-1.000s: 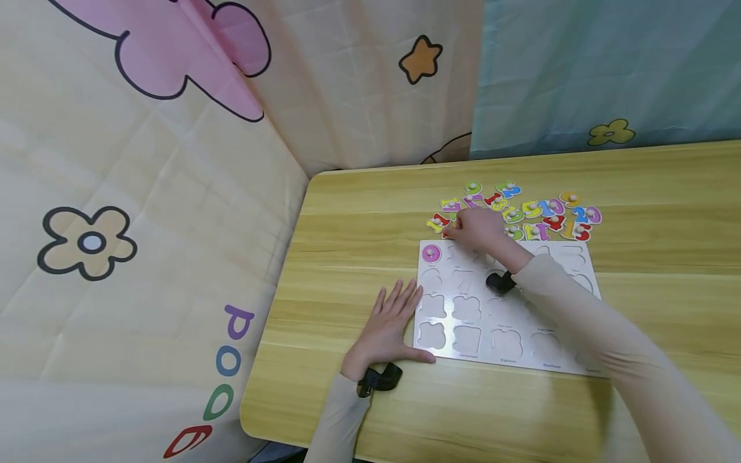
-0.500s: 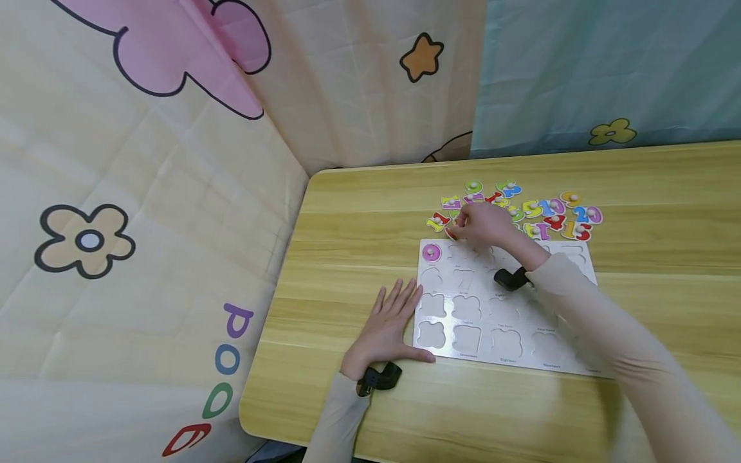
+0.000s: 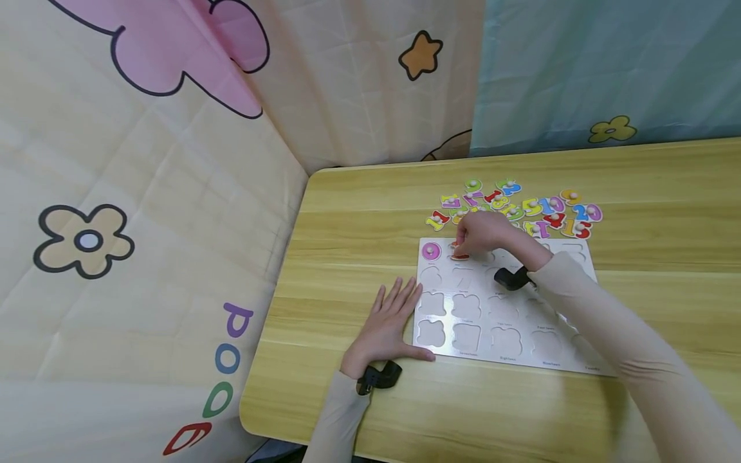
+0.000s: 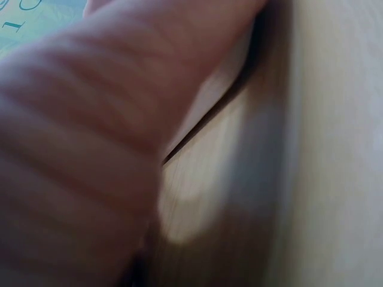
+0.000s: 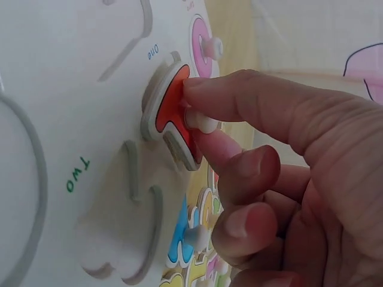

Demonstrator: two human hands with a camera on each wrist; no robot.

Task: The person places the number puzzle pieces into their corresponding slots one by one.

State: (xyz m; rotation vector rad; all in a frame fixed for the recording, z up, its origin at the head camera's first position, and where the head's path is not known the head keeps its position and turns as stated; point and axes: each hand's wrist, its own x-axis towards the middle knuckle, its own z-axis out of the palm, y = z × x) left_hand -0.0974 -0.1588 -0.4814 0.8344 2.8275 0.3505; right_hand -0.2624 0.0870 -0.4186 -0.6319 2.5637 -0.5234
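My right hand [image 3: 482, 233] pinches a red number-one puzzle piece [image 5: 172, 104] beside its white knob [image 5: 201, 121]. In the right wrist view the piece sits tilted at the cutout marked "One", partly over its edge. The white puzzle board [image 3: 484, 321] lies on the table with rows of number-shaped cutouts. A pink zero piece [image 3: 431, 251] rests in its top-left corner slot. My left hand [image 3: 384, 328] lies with fingers spread at the board's left edge, thumb by the lower corner. The left wrist view is mostly filled by blurred skin [image 4: 90, 131].
Several coloured number pieces with knobs [image 3: 531, 208] lie in a loose cluster behind the board, partly hidden by my right hand. The wooden table [image 3: 324, 257] has its left edge beside a patterned curtain [image 3: 173, 193]; another curtain [image 3: 359, 83] hangs behind it.
My right hand has drawn the red piece from the cluster toward me, onto the board's top row beside the pink zero. The left hand stays in place.
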